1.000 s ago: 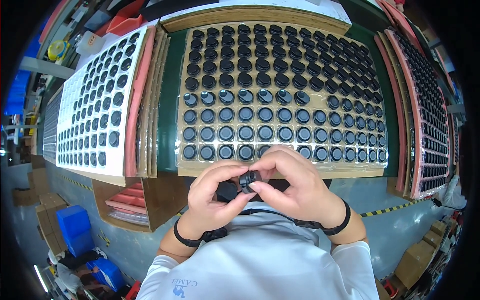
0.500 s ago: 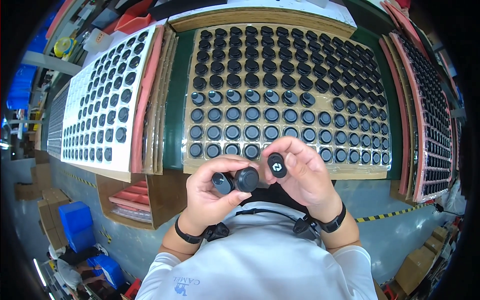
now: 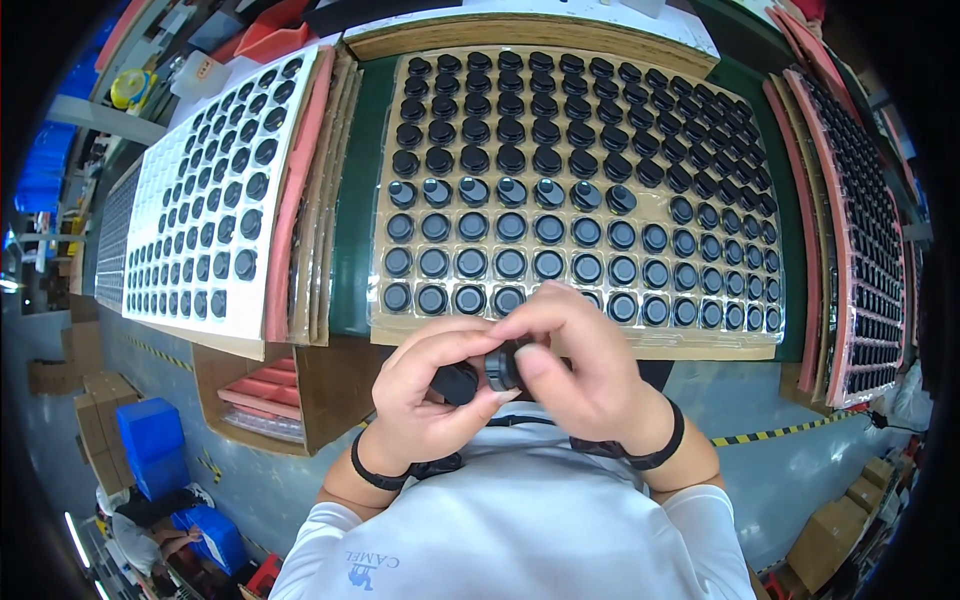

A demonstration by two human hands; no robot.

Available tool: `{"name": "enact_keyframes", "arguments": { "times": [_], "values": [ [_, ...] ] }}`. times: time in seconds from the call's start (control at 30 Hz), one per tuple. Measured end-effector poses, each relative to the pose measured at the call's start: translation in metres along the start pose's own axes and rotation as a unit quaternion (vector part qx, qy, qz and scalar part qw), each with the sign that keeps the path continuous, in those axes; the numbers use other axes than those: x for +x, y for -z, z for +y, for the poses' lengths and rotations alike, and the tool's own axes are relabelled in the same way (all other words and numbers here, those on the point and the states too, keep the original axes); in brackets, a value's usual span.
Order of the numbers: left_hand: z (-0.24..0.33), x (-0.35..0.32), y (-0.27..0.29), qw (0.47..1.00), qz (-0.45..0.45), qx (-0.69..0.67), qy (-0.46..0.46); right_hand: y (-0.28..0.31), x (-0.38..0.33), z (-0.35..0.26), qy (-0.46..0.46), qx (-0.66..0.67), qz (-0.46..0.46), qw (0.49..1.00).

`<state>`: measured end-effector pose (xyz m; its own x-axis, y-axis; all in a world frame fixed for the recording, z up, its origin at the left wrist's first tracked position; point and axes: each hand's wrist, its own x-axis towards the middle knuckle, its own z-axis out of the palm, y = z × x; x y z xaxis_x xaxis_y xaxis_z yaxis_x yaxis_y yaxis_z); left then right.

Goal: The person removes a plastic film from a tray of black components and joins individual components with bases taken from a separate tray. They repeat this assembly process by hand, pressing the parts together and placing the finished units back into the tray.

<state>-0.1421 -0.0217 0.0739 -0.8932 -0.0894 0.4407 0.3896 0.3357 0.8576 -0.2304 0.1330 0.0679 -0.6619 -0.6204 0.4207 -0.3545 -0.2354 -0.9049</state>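
My left hand (image 3: 430, 390) is closed round two black plastic parts held side by side. One is a small oval black piece (image 3: 456, 382); the other is a round black part (image 3: 496, 369) turned on its side. Against the right end of the round part press the thumb and fingers of my right hand (image 3: 590, 375). They close on a dark piece, mostly hidden, and the white mark seen on it earlier is out of sight. Just beyond both hands lies a clear tray (image 3: 378, 300) with rows of similar black parts, some round-topped, some oval. One pocket (image 3: 653, 208) holds no part.
A white tray (image 3: 150, 185) of black parts leans at the left, beside pink and brown stacked sheets (image 3: 300, 200). Another filled tray (image 3: 860, 240) stands tilted at the right. Below left is an open carton (image 3: 330, 400). A wooden ledge (image 3: 520, 32) bounds the far side.
My right hand has moved left, bringing its marked oval piece to the round part in my left hand. Both parts in the left hand have turned.
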Motion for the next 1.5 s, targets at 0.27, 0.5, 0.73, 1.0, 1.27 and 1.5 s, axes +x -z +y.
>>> {"name": "enact_keyframes", "arguments": {
  "times": [0.27,0.5,0.73,1.0,1.27,1.5],
  "values": [
    [0.000,0.001,0.002,1.000,-0.011,0.007,0.003,0.003,0.000,-0.002,-0.043,0.096,-0.005,0.994],
    [-0.002,0.001,0.002,1.000,-0.011,0.009,-0.004,0.004,0.003,0.000,0.033,-0.022,-0.031,0.999],
    [-0.003,0.000,0.001,1.000,-0.008,0.003,0.011,0.005,0.002,0.006,0.058,-0.079,-0.075,0.992],
    [-0.004,0.000,0.001,1.000,-0.022,-0.010,0.018,0.000,-0.006,0.003,-0.098,0.091,-0.043,0.990],
    [-0.006,0.001,0.000,1.000,-0.001,-0.030,0.005,0.017,-0.006,0.004,-0.095,0.089,-0.044,0.991],
    [-0.005,-0.002,0.000,0.995,-0.007,-0.076,0.065,0.021,0.004,0.002,0.030,-0.060,-0.082,0.994]
  ]
}}
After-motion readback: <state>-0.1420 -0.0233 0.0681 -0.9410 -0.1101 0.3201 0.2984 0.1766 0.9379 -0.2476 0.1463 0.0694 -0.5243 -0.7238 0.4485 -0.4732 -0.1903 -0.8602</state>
